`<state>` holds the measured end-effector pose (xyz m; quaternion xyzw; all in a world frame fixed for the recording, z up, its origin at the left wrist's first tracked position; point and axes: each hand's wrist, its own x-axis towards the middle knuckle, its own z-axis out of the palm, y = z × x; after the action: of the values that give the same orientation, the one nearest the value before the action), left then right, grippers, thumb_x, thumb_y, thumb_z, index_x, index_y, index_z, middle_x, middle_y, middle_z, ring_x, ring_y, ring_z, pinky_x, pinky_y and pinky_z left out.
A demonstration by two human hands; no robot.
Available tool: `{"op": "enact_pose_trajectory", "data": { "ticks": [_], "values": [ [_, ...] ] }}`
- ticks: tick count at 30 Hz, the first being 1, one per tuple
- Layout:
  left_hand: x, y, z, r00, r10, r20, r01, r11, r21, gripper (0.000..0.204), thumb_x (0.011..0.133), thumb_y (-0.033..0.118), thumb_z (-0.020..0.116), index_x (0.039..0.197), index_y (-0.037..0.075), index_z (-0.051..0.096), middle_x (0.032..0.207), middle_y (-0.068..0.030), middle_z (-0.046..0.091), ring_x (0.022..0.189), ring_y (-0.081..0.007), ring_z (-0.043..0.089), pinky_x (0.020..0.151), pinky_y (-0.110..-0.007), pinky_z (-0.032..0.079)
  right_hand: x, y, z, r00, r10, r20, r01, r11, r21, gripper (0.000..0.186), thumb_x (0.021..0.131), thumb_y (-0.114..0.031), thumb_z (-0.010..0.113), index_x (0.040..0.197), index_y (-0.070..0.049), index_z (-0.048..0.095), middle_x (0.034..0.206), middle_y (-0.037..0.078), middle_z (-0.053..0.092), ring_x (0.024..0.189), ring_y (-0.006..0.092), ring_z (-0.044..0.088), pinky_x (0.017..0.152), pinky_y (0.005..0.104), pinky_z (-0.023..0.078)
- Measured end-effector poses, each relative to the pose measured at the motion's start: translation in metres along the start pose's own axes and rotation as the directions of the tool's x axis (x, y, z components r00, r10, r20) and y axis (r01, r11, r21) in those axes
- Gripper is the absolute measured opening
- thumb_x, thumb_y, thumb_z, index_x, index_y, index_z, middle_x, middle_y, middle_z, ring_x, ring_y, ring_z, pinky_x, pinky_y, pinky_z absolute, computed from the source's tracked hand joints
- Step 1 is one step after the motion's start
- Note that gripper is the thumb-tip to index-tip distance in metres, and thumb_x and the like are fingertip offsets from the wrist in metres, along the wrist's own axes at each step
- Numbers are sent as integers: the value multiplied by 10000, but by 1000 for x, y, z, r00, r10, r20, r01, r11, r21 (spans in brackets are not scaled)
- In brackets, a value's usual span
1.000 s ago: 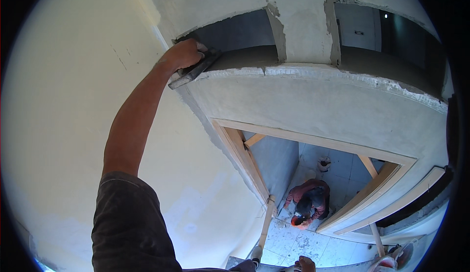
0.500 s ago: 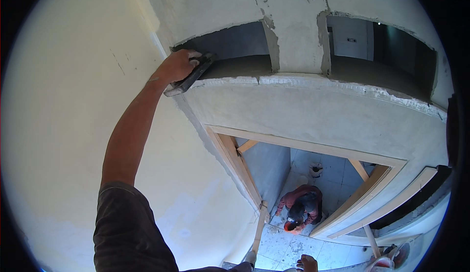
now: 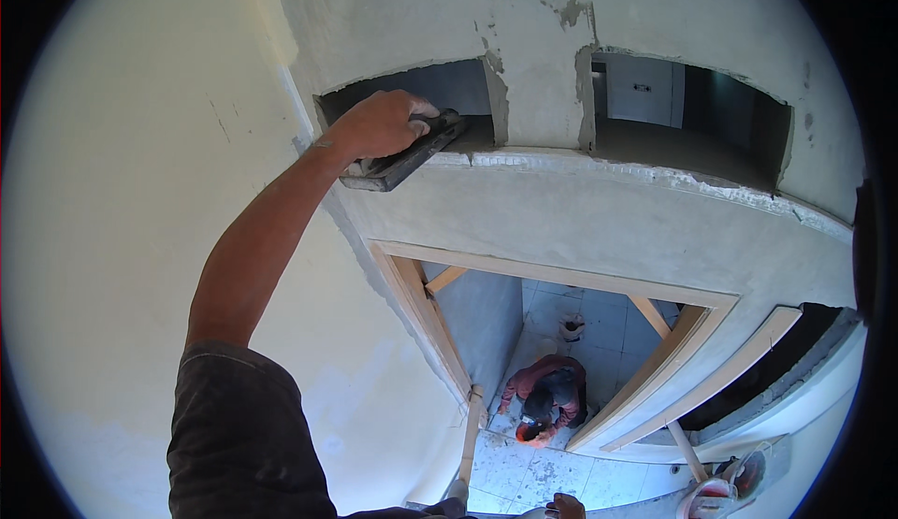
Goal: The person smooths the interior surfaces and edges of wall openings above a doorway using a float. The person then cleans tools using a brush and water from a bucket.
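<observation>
My left hand [image 3: 385, 124] is closed round the handle of a dark plastering float [image 3: 398, 165]. The float lies tilted across the sill of the left wall opening [image 3: 472, 84], its near end out over the rough front edge [image 3: 524, 159]. My fingers and the tool hide part of that sill. At the bottom edge of the picture, only a bit of my right hand [image 3: 567, 507] shows, with its fingers curled; whatever it may hold is hidden.
A second opening [image 3: 692, 117] lies to the right. Below is a wooden door frame [image 3: 561, 274] with braces, and a person [image 3: 552, 393] crouches low in the doorway on floor tiles. Cream wall [image 3: 122, 238] stands left. Buckets [image 3: 711, 498] sit at lower right, near a slanted pole [image 3: 687, 452].
My left hand has slid the float to the right along the sill. The whole view has shifted a little, and my right hand now shows less at the bottom edge.
</observation>
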<state>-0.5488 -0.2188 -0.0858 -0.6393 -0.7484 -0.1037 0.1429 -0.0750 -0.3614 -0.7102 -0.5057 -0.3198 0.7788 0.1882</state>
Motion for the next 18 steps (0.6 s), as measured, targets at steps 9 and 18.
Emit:
{"op": "enact_pose_trajectory", "data": {
  "ticks": [9,18],
  "values": [
    [-92,15,-43,973,-222,-65,209,964,-167,376,903,168,542,1259,68,607,1119,-141,677,957,-224,654,893,-339,479,15,-3,-9,996,-34,-87,31,999,-36,437,894,-400,602,1238,-133,568,1023,73,653,869,219,628,693,389,521],
    [33,17,8,981,-180,-70,175,982,-74,367,822,149,511,1127,-1,652,1105,-242,643,1055,-376,616,920,-422,485,-9,-5,-11,990,-69,-119,62,996,-61,436,909,-383,594,1254,-118,566,1052,92,657,859,226,641,695,390,541]
  ]
}}
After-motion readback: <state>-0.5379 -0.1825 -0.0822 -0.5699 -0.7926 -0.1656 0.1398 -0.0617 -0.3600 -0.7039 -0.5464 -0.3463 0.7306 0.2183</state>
